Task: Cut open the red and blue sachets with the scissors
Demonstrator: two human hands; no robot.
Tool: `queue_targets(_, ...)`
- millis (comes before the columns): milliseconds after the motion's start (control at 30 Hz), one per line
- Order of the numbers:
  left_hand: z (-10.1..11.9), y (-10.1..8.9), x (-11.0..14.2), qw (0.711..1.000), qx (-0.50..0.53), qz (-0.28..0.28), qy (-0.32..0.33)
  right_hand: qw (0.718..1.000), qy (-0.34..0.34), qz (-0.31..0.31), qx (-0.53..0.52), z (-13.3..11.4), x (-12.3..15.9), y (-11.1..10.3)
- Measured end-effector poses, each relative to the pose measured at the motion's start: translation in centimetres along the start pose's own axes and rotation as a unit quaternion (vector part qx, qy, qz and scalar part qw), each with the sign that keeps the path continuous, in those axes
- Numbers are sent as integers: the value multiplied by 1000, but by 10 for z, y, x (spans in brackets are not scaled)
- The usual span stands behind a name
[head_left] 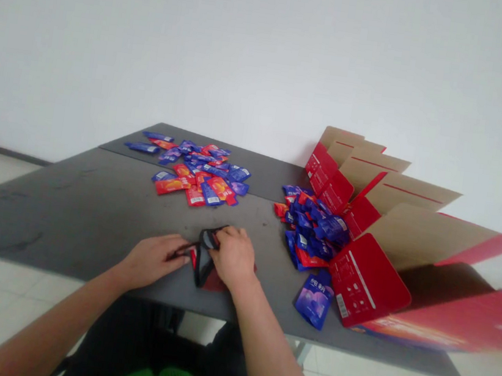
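Note:
Near the front edge of the grey table, both hands are on a black and grey object (205, 256) with a looped black rim and a bit of red at its left side. Its kind is not clear. My left hand (156, 260) is closed on a thin dark part that sticks out at the left. My right hand (233, 255) grips the upper right side, thumb and fingers bent round it. A dark reddish-brown flat part (215, 281) shows beneath the right wrist. Some of the object is hidden behind my fingers.
Blue and red pouches (202, 169) lie spread at the table's (103, 218) back. Another heap of pouches (314, 230) sits to the right, with one blue pouch (314, 300) nearer the front. Several open red cardboard boxes (372, 284) line the right side, flaps raised.

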State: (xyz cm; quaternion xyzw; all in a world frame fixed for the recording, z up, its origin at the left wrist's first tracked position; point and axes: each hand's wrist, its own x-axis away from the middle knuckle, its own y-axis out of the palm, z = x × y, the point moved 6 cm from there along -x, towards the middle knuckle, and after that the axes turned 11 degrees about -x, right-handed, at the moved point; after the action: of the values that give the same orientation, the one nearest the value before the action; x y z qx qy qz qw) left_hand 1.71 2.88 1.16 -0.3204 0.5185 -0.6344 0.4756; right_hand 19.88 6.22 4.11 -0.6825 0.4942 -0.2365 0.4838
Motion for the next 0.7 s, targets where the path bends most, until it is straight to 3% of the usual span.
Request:
queue_targets(100,1,-2,2,1000,17,-7,0,994,100,24,32,42,-9,-18)
queue_targets(167,1,-2,2,1000,19,-9,-1,988,141,38,53,55,-11,-35)
queue_targets(233,1,-2,2,1000,21,-6,6,989,123,61,51,43,-8,-46)
queue_targets(300,1,-1,2,1000,16,-1,8,994,57,82,31,14,-2,-47)
queue_targets(400,-2,1,1,1000,-11,-4,-11,997,-38,63,6,-28,6,-28)
queue_targets(467,-3,1,2,1000,-17,-4,-17,998,-57,26,0,-32,7,-13)
queue_targets(567,-1,0,2,1000,-3,-1,-9,1000,22,15,10,4,2,-13)
queue_targets(633,0,-1,2,1000,5,-10,-4,994,102,39,29,36,6,-26)
queue_targets(700,0,-1,2,1000,13,-16,-2,987,140,65,34,55,21,-38)
